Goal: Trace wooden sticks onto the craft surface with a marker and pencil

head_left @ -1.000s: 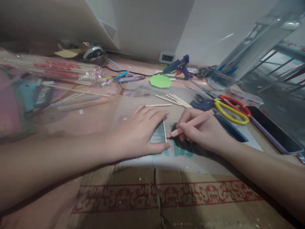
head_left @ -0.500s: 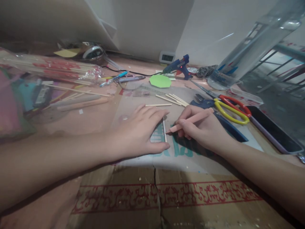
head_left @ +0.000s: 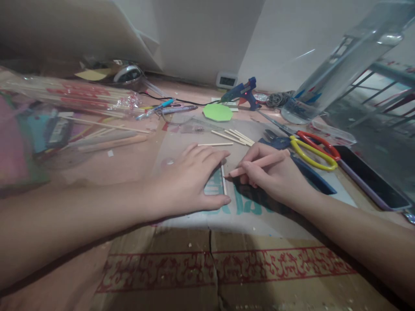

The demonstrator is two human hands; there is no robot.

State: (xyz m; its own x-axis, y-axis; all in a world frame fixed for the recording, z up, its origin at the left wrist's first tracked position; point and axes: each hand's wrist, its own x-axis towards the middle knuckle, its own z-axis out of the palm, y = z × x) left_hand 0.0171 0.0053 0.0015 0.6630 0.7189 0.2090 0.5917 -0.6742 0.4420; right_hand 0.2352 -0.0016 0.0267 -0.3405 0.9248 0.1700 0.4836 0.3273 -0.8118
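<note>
My left hand (head_left: 197, 177) lies with thumb and forefinger spread at the two ends of a short pale stick (head_left: 223, 178) on a sheet (head_left: 194, 219) with green lettering. Pinched in my right hand (head_left: 269, 172) is a pinkish pen (head_left: 270, 159), its tip beside the stick's right edge. Beyond my left fingers another stick (head_left: 215, 144) lies crosswise, and several more sticks (head_left: 240, 136) are grouped behind my right hand.
A green octagon (head_left: 218, 112) and a blue glue gun (head_left: 241, 92) lie at the back. Red-and-yellow-handled scissors (head_left: 313, 157), blue-handled pliers (head_left: 313, 176) and a phone (head_left: 372, 178) are at right. Bagged sticks (head_left: 81, 96) lie left; a clear cylinder (head_left: 340, 65) stands back right.
The pen tip has moved slightly up along the stick, away from me. My left hand holds the same place.
</note>
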